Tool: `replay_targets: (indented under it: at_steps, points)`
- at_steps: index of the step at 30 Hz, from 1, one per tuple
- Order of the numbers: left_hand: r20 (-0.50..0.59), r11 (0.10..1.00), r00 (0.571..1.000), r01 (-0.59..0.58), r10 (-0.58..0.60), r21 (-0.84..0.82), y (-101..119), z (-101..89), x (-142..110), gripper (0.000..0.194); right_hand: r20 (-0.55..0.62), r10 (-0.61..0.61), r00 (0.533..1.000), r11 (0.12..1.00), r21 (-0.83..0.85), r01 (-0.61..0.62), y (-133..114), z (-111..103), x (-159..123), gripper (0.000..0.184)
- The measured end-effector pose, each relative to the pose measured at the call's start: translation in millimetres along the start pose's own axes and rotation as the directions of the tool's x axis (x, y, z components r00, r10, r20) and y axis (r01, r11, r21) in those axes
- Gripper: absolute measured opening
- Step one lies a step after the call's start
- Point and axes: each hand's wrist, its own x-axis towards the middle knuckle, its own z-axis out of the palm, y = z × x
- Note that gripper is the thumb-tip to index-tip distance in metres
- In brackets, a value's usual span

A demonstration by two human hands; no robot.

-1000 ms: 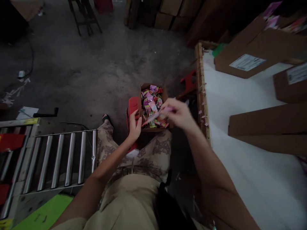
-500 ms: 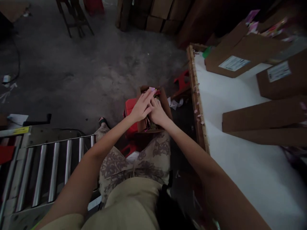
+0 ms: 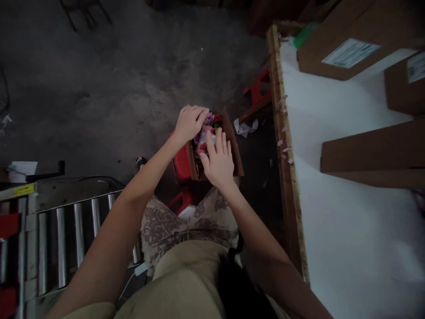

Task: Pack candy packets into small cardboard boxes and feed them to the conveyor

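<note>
A small open cardboard box stands on a red stool in front of my knees. It holds several bright pink and green packets. My left hand curls over the box's far left corner, its fingers bent down onto the packets. My right hand lies flat on top of the packets near the box's near side, fingers stretched out and together. Most of the packets are hidden under both hands.
A white-topped table with a wooden edge runs along the right, bearing flat and closed cardboard boxes. A metal roller conveyor stands at my left. Crumpled paper lies on the concrete floor beside a second red stool.
A second ago my right hand held a packet above the box and my left gripped its side. Both hands have since come down onto the packets, and the view has tilted downward.
</note>
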Motion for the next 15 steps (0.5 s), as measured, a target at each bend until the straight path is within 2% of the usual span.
replay_targets:
  at_steps: [4, 7, 9, 12, 15]
  points:
    - [0.048, 0.999, 0.999, 0.0, -0.002, 0.052, 5.8, -5.1, -5.1, 0.059, 0.066, 0.059, 0.996, 0.998, -0.034, -0.057, 14.9, 37.7, 34.5, 0.054]
    - [0.091, 0.997, 0.996, -0.023, 0.016, 0.08, 8.4, -5.9, -4.9, 0.059, 0.046, 0.085, 0.995, 0.996, -0.045, -0.083, 19.8, 55.2, 38.7, 0.056]
    - [0.124, 0.994, 0.992, -0.034, 0.021, 0.102, 8.1, -5.0, -2.3, 0.057, 0.042, 0.078, 0.996, 0.997, -0.02, -0.077, 21.7, 58.2, 36.4, 0.056]
    - [0.184, 0.99, 0.983, -0.046, 0.021, 0.133, 4.1, -3.4, 3.2, 0.055, 0.106, 0.042, 0.994, 0.995, 0.085, -0.051, 30.6, 51.5, 32.0, 0.056]
    - [0.206, 0.989, 0.979, -0.044, 0.014, 0.141, -1.9, -1.1, 6.7, 0.054, 0.169, -0.111, 0.979, 0.965, 0.253, 0.066, 44.1, 38.9, 26.1, 0.074]
